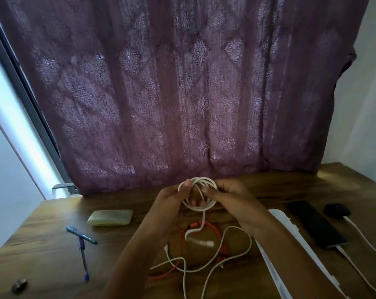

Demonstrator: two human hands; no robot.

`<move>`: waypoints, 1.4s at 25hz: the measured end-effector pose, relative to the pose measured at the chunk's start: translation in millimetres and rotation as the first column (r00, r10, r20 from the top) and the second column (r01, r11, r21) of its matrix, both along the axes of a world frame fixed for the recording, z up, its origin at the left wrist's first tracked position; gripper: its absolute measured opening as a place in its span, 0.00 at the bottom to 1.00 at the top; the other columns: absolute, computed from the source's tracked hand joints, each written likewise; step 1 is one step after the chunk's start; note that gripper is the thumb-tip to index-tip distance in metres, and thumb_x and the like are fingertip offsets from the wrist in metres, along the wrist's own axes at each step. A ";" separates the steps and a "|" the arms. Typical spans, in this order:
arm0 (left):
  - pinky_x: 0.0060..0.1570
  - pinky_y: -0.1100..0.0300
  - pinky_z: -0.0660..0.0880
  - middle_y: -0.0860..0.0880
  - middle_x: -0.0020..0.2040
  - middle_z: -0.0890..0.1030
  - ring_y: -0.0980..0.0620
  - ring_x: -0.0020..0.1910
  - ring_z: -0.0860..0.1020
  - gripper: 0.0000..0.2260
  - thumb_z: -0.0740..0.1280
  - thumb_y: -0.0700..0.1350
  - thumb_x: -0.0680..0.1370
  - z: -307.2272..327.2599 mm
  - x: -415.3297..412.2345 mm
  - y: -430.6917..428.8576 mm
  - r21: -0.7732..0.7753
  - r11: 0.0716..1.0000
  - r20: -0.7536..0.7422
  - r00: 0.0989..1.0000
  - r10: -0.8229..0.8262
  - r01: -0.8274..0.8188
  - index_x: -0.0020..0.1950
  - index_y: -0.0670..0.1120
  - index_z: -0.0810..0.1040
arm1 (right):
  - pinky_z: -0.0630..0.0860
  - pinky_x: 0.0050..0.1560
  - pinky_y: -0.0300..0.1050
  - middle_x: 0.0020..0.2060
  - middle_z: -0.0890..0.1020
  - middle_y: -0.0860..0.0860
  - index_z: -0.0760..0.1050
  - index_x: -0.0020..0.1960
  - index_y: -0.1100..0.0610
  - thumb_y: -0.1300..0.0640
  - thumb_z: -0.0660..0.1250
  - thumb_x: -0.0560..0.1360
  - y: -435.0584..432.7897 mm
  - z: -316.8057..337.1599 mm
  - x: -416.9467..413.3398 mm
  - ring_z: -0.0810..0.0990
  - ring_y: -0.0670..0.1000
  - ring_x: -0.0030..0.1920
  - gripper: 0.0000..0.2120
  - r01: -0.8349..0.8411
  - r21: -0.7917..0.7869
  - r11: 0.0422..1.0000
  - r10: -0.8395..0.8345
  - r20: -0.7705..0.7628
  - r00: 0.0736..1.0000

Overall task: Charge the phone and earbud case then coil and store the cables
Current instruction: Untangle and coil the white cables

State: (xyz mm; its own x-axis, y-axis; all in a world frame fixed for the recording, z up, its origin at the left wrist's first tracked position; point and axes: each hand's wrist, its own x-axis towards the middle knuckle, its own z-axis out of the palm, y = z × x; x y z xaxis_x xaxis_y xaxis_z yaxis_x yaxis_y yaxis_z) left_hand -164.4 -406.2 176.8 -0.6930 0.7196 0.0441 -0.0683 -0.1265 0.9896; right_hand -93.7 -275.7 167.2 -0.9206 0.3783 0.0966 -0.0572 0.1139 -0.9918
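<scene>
Both hands hold a coiled white cable (197, 209) above the wooden desk (42, 231). My left hand (172, 199) pinches the coil's left side, my right hand (232, 197) grips its right side. The coil's loose end hangs down to a white plug (204, 242). Beneath lie an orange cable (212, 229) and another loose white cable (236, 255). At the right, a black phone (314, 223) lies flat with a white cable in its near end. A black earbud case (336, 210) beside it also has a white cable plugged in.
A white tray-like box (290, 229) sits under my right forearm. On the left are a pale green soap-like block (110, 217), a blue marker (81, 234), a pen (83, 262) and a small metal knob (19, 284). A purple patterned curtain (182, 93) hangs behind the desk.
</scene>
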 end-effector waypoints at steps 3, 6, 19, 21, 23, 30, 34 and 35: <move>0.35 0.58 0.77 0.49 0.30 0.77 0.54 0.32 0.79 0.16 0.60 0.46 0.78 -4.5 -1.1 -0.5 -0.003 0.999 -0.084 0.995 0.050 -0.051 0.57 0.33 0.72 | 0.76 0.57 0.51 0.39 0.85 0.55 0.81 0.47 0.60 0.62 0.66 0.74 -0.2 -3.3 -1.9 0.83 0.51 0.43 0.05 0.040 -0.179 0.983 -0.037 0.023 0.999; 0.36 0.64 0.76 0.53 0.29 0.78 0.57 0.32 0.77 0.10 0.59 0.43 0.79 -5.0 -1.3 0.0 0.001 0.996 -0.211 0.974 0.088 -0.089 0.57 0.40 0.74 | 0.77 0.53 0.52 0.39 0.84 0.56 0.77 0.51 0.63 0.66 0.65 0.73 -1.1 -1.0 -6.9 0.82 0.53 0.43 0.07 0.054 -0.365 0.929 -0.044 0.036 0.998; 0.32 0.60 0.67 0.51 0.30 0.74 0.56 0.29 0.70 0.13 0.57 0.44 0.81 -17.8 -10.8 16.3 -0.078 0.923 -0.402 0.859 0.318 -0.378 0.38 0.44 0.74 | 0.78 0.46 0.38 0.43 0.81 0.49 0.75 0.44 0.53 0.59 0.74 0.68 -12.0 -8.6 1.9 0.80 0.46 0.45 0.09 0.352 0.188 0.917 -0.291 -0.286 0.913; 0.31 0.63 0.67 0.51 0.31 0.75 0.58 0.28 0.71 0.13 0.58 0.44 0.80 -18.6 -12.2 16.8 -0.045 0.891 -0.433 0.812 0.390 -0.452 0.38 0.45 0.74 | 0.76 0.44 0.33 0.45 0.78 0.47 0.76 0.42 0.51 0.56 0.73 0.69 -13.0 -15.4 4.3 0.79 0.44 0.45 0.07 0.480 0.304 0.823 -0.306 -0.475 0.825; 0.33 0.64 0.70 0.50 0.34 0.78 0.58 0.31 0.74 0.11 0.58 0.44 0.80 -18.8 -11.9 16.4 -0.018 0.870 -0.443 0.784 0.434 -0.492 0.43 0.43 0.77 | 0.76 0.43 0.35 0.47 0.76 0.45 0.79 0.42 0.49 0.47 0.71 0.69 -18.3 -18.8 5.9 0.79 0.45 0.46 0.06 0.493 0.339 0.802 -0.311 -0.467 0.828; 0.36 0.62 0.73 0.53 0.34 0.79 0.59 0.33 0.76 0.09 0.58 0.43 0.80 -20.5 -5.1 11.7 0.036 0.947 -0.419 0.856 0.303 -0.318 0.46 0.42 0.77 | 0.70 0.33 0.35 0.32 0.76 0.52 0.77 0.34 0.56 0.55 0.67 0.74 -23.7 -3.5 6.6 0.73 0.45 0.32 0.10 0.273 0.087 0.958 -0.263 -0.109 0.958; 0.31 0.69 0.68 0.60 0.28 0.77 0.63 0.29 0.73 0.08 0.59 0.42 0.79 -26.9 -10.2 4.4 0.010 0.955 -0.546 0.799 0.252 -0.295 0.43 0.46 0.75 | 0.69 0.39 0.42 0.23 0.69 0.48 0.67 0.24 0.53 0.52 0.68 0.69 -5.7 15.9 9.0 0.70 0.46 0.27 0.17 0.074 -0.515 0.854 -0.058 0.048 0.997; 0.31 0.70 0.68 0.59 0.27 0.76 0.63 0.28 0.72 0.08 0.59 0.42 0.79 -28.5 -12.5 3.8 0.009 0.943 -0.548 0.787 0.284 -0.334 0.42 0.47 0.75 | 0.71 0.43 0.45 0.23 0.68 0.49 0.68 0.26 0.54 0.52 0.67 0.67 -0.9 17.9 10.2 0.72 0.47 0.26 0.14 0.026 -0.595 0.803 -0.013 0.027 1.000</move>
